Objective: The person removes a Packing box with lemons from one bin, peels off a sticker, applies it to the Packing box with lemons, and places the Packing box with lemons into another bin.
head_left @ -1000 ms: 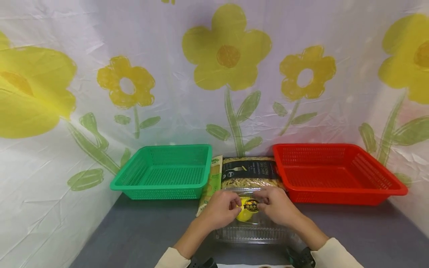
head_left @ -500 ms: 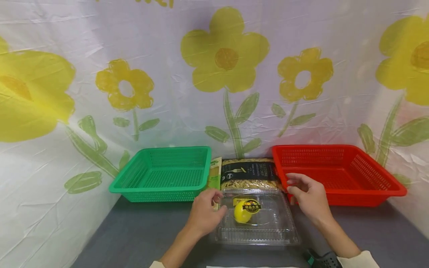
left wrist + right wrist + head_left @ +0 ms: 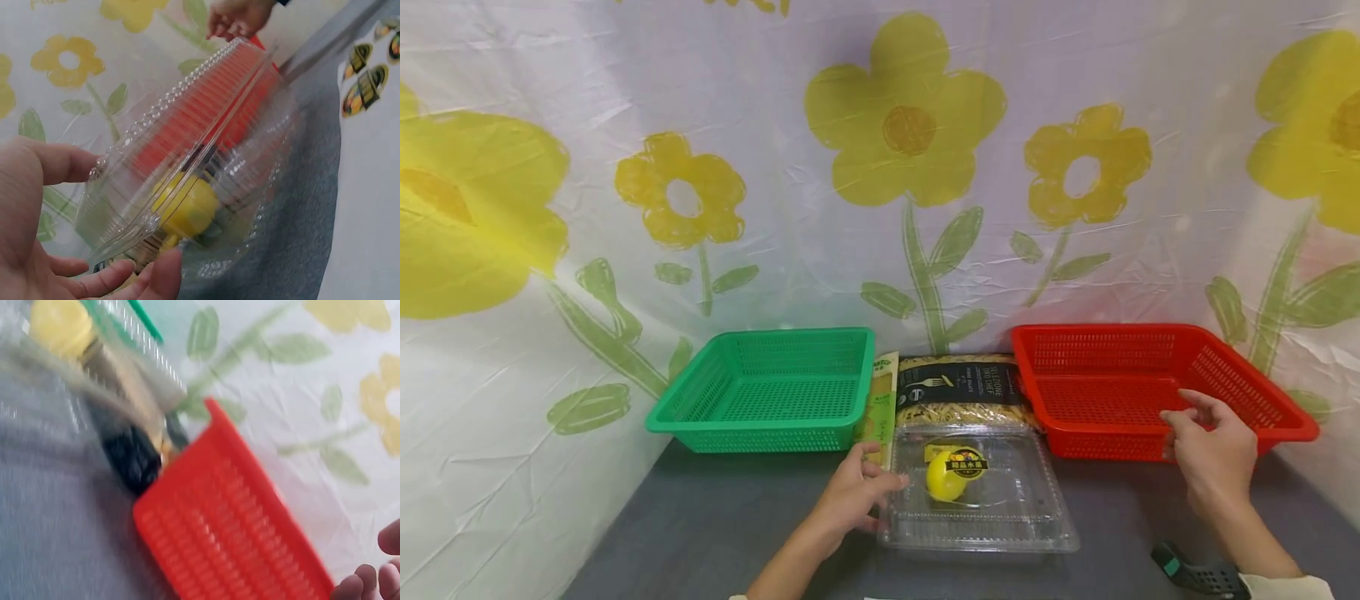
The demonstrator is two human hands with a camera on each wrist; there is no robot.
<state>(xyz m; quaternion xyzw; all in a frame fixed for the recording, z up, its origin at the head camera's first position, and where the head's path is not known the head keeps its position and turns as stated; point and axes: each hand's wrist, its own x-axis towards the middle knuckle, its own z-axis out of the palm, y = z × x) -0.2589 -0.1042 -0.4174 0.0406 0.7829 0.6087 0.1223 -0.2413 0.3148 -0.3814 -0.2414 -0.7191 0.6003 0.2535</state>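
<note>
A clear plastic clamshell box (image 3: 1022, 508) lies shut on the dark tabletop in the middle of the head view. Through its lid shows a yellow, lemon-like fruit (image 3: 942, 481); a black and gold sticker (image 3: 967, 463) sits on the lid above it. My left hand (image 3: 850, 496) is at the box's left edge, its fingers spread around the side; in the left wrist view the fingertips lie close against the plastic (image 3: 181, 144). Off to the right, my right hand (image 3: 1213, 450) hovers by the front rim of the red basket (image 3: 1157, 442), fingers loosely bent, with nothing visible in them.
Behind the box lie a bag of pasta (image 3: 958, 387) and a slim green and yellow packet (image 3: 880, 408). A green basket (image 3: 760, 433) stands at the back left. The left wrist view includes a white sticker sheet (image 3: 369, 187). A flower-printed cloth (image 3: 820, 275) hangs behind.
Both hands have left the lid's sticker area. My right hand moved far right, to the red basket's front; my left hand drew back to the box's left edge.
</note>
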